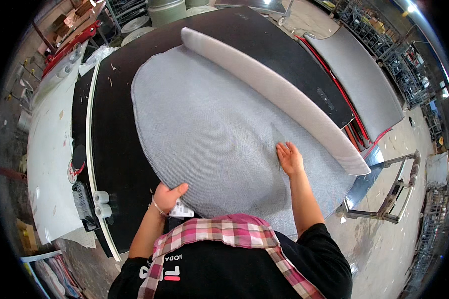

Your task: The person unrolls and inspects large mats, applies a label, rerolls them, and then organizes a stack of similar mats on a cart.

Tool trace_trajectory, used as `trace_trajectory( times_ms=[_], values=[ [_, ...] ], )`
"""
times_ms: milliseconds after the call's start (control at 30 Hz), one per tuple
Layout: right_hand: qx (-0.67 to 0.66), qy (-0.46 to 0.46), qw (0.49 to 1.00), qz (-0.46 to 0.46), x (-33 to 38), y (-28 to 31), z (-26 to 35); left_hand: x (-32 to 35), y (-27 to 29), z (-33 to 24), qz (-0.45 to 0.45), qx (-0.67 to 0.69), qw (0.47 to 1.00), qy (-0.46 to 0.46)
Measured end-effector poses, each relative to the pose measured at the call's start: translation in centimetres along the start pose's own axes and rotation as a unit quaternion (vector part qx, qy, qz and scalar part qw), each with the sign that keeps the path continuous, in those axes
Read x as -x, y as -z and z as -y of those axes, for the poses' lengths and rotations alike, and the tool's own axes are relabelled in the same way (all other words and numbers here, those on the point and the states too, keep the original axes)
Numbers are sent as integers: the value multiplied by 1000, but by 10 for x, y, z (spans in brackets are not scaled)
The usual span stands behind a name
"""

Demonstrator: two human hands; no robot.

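A large grey mat (199,114) with a stitched edge lies over the black tabletop. Its far right side is curled up, showing a pale underside (274,94). At the mat's near left edge, my left hand (167,197) is closed on the border, thumb on top and the other fingers mostly hidden. A white printed label (181,210) sticks out just below that hand. My right hand (290,158) is over the right part of the mat, palm turned up and fingers stretched out, holding nothing. Whether it touches the mat I cannot tell.
Two white rolls (102,204) and a black brush (83,202) sit along the table's left strip, beside a white sheet-covered surface (55,164). Grey panels with red edging (359,74) lie at the far right. A metal frame cart (394,199) stands at right.
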State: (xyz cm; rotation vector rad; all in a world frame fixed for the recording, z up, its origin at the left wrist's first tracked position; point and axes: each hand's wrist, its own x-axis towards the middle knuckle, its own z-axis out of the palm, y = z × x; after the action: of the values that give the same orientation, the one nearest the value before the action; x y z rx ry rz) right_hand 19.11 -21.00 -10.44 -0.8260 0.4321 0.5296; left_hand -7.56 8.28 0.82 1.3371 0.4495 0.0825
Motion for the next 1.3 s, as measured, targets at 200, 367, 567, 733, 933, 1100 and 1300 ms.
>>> trace_trajectory(
  times_ms=[200, 367, 567, 733, 933, 1100, 1300],
  values=[
    [-194, -51, 976, -83, -80, -16, 25, 31, -9, -48, 35, -172, 980, -96],
    [-189, -19, 961, -201, -102, -90, 46, 73, 3, -36, -28, -164, 985, -50],
    [-282, 179, 900, 280, -138, -145, 121, 106, -23, -8, -172, -18, 985, 8],
    [-70, 145, 944, 287, -136, -178, 149, 106, -27, 6, -219, -19, 976, 9],
    [17, 7, 996, 92, -171, -119, 88, 78, -31, 6, -218, 15, 974, 55],
    [172, -67, 983, 18, -149, -82, 36, 69, -22, 30, -233, 8, 970, 70],
    [257, 45, 965, 38, -97, -44, -1, 80, -11, 84, -207, -98, 957, 177]
  ],
)
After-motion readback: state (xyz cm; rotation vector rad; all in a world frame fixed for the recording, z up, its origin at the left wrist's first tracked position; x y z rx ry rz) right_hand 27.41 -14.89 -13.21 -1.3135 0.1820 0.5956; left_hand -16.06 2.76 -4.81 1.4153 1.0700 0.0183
